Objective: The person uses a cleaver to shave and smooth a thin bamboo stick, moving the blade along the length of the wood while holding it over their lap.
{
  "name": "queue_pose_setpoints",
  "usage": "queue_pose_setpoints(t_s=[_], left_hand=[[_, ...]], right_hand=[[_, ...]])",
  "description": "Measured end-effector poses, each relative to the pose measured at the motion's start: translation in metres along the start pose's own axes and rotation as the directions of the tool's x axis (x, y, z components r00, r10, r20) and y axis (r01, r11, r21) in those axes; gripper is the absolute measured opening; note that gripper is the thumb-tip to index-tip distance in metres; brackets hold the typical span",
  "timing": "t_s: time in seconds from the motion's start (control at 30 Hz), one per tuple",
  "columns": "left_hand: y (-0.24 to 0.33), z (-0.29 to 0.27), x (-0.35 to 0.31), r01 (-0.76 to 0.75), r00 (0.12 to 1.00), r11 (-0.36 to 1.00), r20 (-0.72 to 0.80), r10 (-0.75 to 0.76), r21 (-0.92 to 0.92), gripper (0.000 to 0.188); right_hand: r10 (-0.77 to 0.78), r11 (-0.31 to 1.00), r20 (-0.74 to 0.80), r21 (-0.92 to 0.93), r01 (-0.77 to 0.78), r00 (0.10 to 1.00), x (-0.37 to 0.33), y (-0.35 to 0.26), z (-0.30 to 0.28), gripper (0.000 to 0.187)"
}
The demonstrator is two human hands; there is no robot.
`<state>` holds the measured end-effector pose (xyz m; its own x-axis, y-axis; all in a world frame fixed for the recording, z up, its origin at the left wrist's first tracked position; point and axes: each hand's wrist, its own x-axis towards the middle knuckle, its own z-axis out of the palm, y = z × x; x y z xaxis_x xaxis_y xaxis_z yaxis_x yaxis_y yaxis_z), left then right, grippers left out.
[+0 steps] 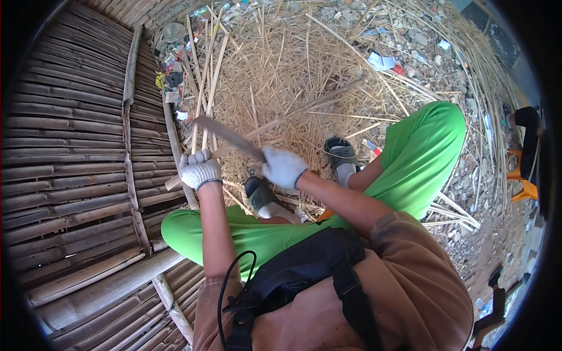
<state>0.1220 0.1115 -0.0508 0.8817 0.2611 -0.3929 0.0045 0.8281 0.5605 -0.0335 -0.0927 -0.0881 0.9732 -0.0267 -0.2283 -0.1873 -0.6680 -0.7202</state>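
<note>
My right hand (285, 167), in a white knitted glove, is closed around the handle end of a machete (229, 136). Its long, dull blade points to the left and away from me; the grip itself is hidden in my fingers. On the left, my other gloved hand, my left hand (199, 168), wraps around a long bamboo strip (304, 107). A short end of the strip sticks out to the left of that fist, while its far part stretches to the upper right over the shavings. The blade crosses close above the strip; I cannot tell whether they touch.
A bamboo slat wall (70, 152) stands close on my left. Pale shavings (281, 64) cover the ground ahead, with several split bamboo strips (209, 82) lying by the wall. My sandalled feet are near the blade. Rubble, litter and an orange stool (525, 188) lie to the right, near other people.
</note>
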Motion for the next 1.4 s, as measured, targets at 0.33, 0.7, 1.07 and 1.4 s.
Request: queue_pose_setpoints(t_s=[0.33, 0.7, 1.07, 1.4], left_hand=[[-0.021, 0.004, -0.002, 0.002, 0.999, 0.999, -0.042, 0.000, 0.044, 0.022], [-0.008, -0.010, 0.018, 0.023, 0.997, 1.000, -0.072, -0.022, 0.012, 0.025], [0.006, 0.046, -0.027, -0.097, 0.938, 0.995, 0.331, 0.101, -0.028, 0.017], [0.041, 0.020, 0.007, -0.170, 0.944, 0.984, 0.275, 0.180, -0.060, 0.028]], right_hand=[[0.104, 0.972, -0.094, 0.219, -0.081, 0.990, 0.011, 0.030, -0.014, 0.041], [0.533, 0.804, -0.260, 0.451, -0.387, 0.805, 0.033, 0.203, -0.065, 0.034], [0.649, 0.667, -0.362, 0.694, -0.272, 0.669, 0.030, 0.237, -0.053, 0.045], [0.627, 0.748, -0.406, 0.551, -0.370, 0.665, 0.046, 0.270, -0.048, 0.064]])
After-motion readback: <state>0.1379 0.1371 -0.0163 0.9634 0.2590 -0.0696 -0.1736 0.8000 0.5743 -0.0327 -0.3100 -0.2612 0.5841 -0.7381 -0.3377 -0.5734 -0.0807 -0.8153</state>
